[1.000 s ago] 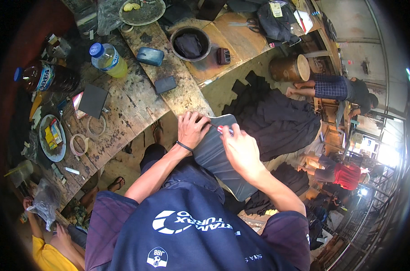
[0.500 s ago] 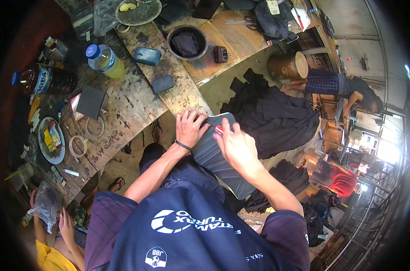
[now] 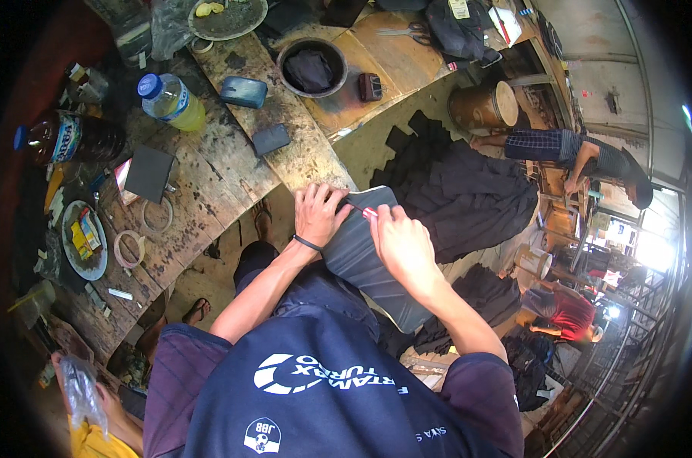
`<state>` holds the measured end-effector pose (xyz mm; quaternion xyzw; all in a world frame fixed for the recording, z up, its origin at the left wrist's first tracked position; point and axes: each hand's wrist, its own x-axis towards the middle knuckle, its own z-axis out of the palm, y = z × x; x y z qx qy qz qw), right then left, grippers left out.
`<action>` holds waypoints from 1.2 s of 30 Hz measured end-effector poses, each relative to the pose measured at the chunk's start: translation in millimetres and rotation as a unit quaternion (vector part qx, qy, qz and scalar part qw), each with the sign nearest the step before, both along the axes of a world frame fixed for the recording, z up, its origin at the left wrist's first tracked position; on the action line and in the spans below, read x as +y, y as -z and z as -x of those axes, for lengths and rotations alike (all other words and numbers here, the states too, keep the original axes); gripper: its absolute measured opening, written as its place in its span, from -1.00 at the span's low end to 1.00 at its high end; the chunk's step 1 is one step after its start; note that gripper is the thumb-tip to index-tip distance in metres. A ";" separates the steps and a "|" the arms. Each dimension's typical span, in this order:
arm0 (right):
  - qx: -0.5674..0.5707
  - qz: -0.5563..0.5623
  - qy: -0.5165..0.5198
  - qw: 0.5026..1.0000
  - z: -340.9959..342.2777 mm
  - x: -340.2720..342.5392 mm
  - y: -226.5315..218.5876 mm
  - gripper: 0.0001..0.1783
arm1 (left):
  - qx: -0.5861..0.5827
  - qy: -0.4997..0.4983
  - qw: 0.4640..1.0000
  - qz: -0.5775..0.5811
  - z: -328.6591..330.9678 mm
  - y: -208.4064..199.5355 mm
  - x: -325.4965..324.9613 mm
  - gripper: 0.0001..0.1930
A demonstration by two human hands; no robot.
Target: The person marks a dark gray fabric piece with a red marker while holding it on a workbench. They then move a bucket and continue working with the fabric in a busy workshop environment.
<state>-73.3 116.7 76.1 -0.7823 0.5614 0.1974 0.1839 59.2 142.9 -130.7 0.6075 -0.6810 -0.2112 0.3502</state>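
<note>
My left hand [image 3: 319,216] is closed with bent fingers at the upper left corner of a dark grey panel [image 3: 361,259], right by the table's end; the fingertips' undersides are hidden. The panel is flat with a pale edge and lies slanting over my lap. My right hand [image 3: 402,244] grips a red-handled tool [image 3: 370,213], like a screwdriver, above the panel. Its thin dark shaft points left toward my left fingers, and I cannot make out its tip. Most of the handle is inside the fist.
The wooden table [image 3: 209,160] holds bottles, tape rolls [image 3: 128,249], a plate [image 3: 86,240], a dark block [image 3: 271,140] and a bowl [image 3: 312,67] with black material. Black cloth [image 3: 460,183] is heaped on the floor to the right. Other people are nearby, one holding a plastic bag [image 3: 84,389].
My right hand has shifted slightly right with the tool, and more of its shaft shows. My left hand stays put. The people around have changed posture, and the plastic bag is lower.
</note>
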 end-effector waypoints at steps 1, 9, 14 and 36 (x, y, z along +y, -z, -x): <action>0.023 -0.026 0.036 0.999 -1.3 0.3 1.2 -0.69 | 0.002 -0.001 1.000 0.000 0.4 -0.2 0.4 -0.65; -0.027 0.074 -0.050 0.996 -3.2 -2.6 2.5 -0.67 | 0.005 -0.006 1.000 0.005 0.0 1.1 -0.6 -0.64; -0.036 0.026 0.020 0.999 -0.6 -7.4 -1.4 -0.69 | 0.009 0.002 1.000 -0.006 0.8 2.7 -1.9 -0.64; -0.041 0.106 0.005 0.993 3.7 -4.3 11.3 -0.69 | 0.011 -0.001 1.000 -0.005 -0.2 0.0 -2.8 -0.66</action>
